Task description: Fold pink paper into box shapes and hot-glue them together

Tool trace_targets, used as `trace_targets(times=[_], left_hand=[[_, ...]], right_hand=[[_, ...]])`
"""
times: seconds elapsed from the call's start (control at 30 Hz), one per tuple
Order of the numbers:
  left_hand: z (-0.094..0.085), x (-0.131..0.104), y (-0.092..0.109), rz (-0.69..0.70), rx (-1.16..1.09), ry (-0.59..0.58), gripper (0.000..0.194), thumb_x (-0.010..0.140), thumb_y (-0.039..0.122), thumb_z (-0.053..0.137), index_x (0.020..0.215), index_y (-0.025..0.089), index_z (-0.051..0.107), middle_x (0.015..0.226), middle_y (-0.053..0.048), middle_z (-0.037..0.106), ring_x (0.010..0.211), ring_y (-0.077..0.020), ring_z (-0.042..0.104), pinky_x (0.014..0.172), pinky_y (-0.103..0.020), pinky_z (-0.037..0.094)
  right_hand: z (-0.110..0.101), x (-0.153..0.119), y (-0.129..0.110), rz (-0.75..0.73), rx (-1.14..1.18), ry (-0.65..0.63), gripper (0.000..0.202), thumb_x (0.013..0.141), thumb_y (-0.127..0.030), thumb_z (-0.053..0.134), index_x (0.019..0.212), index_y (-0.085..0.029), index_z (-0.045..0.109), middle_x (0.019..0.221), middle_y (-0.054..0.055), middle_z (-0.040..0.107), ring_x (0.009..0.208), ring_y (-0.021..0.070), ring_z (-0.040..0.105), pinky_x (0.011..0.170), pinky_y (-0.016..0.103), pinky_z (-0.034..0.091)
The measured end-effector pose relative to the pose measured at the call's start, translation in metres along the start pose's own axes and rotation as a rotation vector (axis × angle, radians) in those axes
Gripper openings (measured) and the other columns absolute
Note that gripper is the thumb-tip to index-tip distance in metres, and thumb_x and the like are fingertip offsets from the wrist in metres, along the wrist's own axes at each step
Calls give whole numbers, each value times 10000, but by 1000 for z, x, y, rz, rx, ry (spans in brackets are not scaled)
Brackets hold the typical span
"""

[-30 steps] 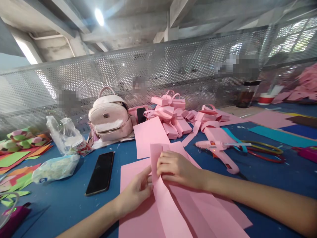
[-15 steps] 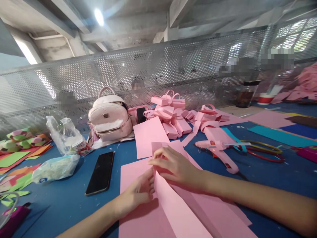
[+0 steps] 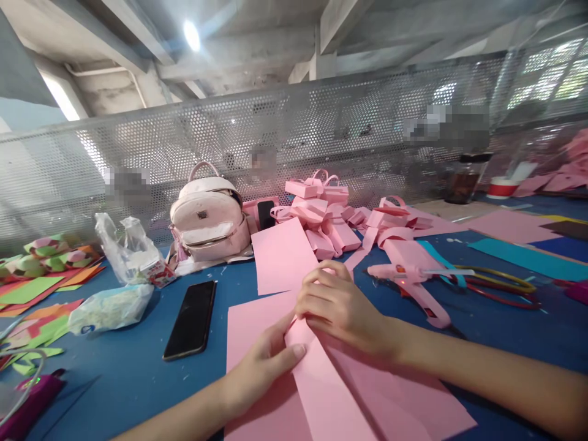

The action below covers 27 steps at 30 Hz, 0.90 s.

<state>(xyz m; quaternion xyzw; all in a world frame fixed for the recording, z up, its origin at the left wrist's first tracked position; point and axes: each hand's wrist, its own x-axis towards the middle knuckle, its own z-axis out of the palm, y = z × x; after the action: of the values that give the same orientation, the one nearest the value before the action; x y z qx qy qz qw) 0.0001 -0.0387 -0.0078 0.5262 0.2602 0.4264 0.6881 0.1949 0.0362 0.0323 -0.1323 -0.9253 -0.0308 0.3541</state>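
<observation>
A long folded pink paper strip runs from the hands toward the near edge of the view. My left hand grips its left edge, the thumb lying on top. Bent over the strip's far end is my right hand, its fingers closed on the paper and covering that end. Larger pink sheets lie beneath both hands, and another pink sheet lies just beyond them.
A pink glue gun lies to the right, near a heap of pink paper boxes. On the left are a black phone, a plastic packet and a pink backpack. A mesh divider stands behind.
My left thumb has come onto the top of the strip. My right hand has curled further over the strip's far end, which stood up visibly before. The view has shifted slightly.
</observation>
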Motion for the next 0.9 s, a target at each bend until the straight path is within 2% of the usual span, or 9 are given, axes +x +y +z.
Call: trace_targets(times=[0.17, 0.33, 0.5, 0.63, 0.8, 0.9], left_hand=[[7, 2, -8, -29, -199, 15, 420, 935, 307, 726, 1323, 159, 660, 1230, -130, 719, 1191, -298, 658, 1089, -437, 430], [9, 2, -6, -19, -214, 12, 411, 918, 283, 742, 1299, 142, 677, 1155, -141, 742, 1120, -301, 695, 1035, -429, 475], [5, 1, -5, -18, -86, 50, 431, 908, 336, 757, 1295, 158, 691, 1140, -115, 747, 1095, -292, 694, 995, -386, 485], [6, 2, -1, -31, 36, 78, 491, 882, 415, 774, 1286, 145, 702, 1136, -119, 750, 1102, -319, 683, 954, -384, 504], [10, 2, 4, 5, -156, 39, 536, 912, 346, 747, 1410, 201, 614, 1321, -131, 690, 1241, -324, 635, 1083, -435, 441], [12, 0, 2, -87, -301, 60, 506, 924, 319, 724, 1396, 171, 619, 1329, -150, 687, 1271, -329, 624, 1111, -447, 423]], right_hand=[[3, 2, -5, -33, -46, 16, 209, 1018, -103, 494, 953, -209, 661, 911, 13, 725, 936, 192, 574, 999, 392, 323], [-2, 5, -2, 21, -80, -56, 132, 949, -152, 635, 1056, -221, 672, 1077, 27, 724, 1066, 213, 566, 1042, 411, 315], [-5, 6, 0, 29, -67, -55, 92, 920, -153, 691, 865, -225, 688, 1188, 23, 706, 1184, 226, 538, 1083, 440, 270], [-7, 7, 0, 14, -65, -56, 147, 954, -150, 657, 836, -227, 699, 1134, 10, 725, 1166, 215, 555, 1087, 442, 267], [-16, 10, 4, 8, -71, 31, 128, 992, -188, 640, 893, -234, 708, 955, -21, 753, 1044, 197, 574, 1067, 430, 271], [-17, 9, 4, -46, -124, 76, 187, 1021, -161, 580, 910, -232, 714, 847, -31, 741, 965, 188, 570, 1071, 433, 273]])
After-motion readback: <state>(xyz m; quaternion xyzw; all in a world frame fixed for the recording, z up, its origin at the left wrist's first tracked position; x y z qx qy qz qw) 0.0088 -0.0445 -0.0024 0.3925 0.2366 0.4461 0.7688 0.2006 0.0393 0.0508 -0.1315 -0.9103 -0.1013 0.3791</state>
